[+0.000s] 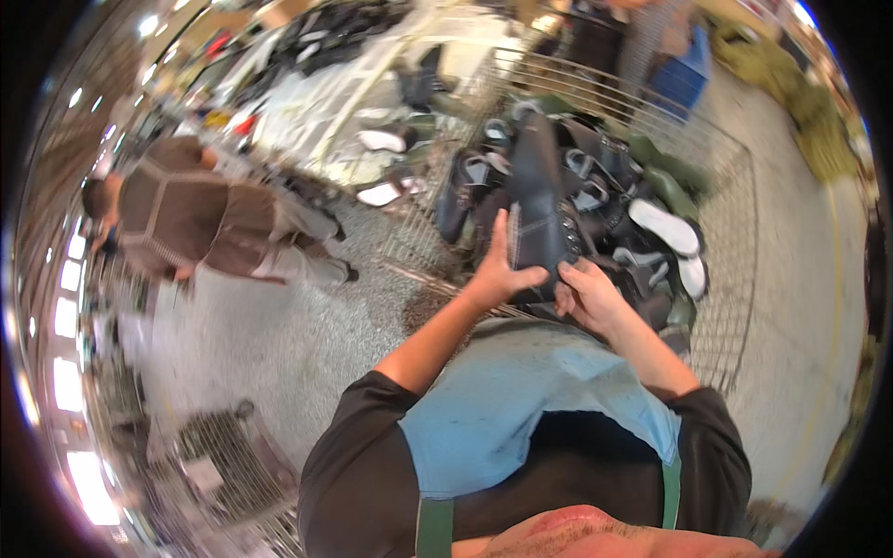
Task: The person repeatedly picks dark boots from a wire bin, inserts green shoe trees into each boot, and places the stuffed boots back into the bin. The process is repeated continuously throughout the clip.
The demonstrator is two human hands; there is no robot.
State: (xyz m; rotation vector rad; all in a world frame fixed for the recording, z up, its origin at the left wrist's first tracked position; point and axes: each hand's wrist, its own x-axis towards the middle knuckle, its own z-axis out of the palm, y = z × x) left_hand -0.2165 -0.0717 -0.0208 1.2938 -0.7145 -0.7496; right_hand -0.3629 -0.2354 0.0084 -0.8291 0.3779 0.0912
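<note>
My left hand [497,270] and my right hand [591,293] both grip a dark rubber boot [538,202], in front of my light blue apron [488,418]. The left thumb lies across the boot's near end, with its fingers along the left side. My right thumb and fingers pinch the near right edge. Below the boot, a large wire mesh basket [741,230] holds a heap of dark and green boots, some with grey or white linings. Two white soles [664,224] face up on the right of the heap.
At the left another person [188,209] in a brown top stands bent, turned away. White-soled footwear [381,141] lies beyond the basket's left side. A blue crate [680,77] stands behind the basket. Another wire cage [227,464] is at lower left; olive-green material [774,77] lies far right.
</note>
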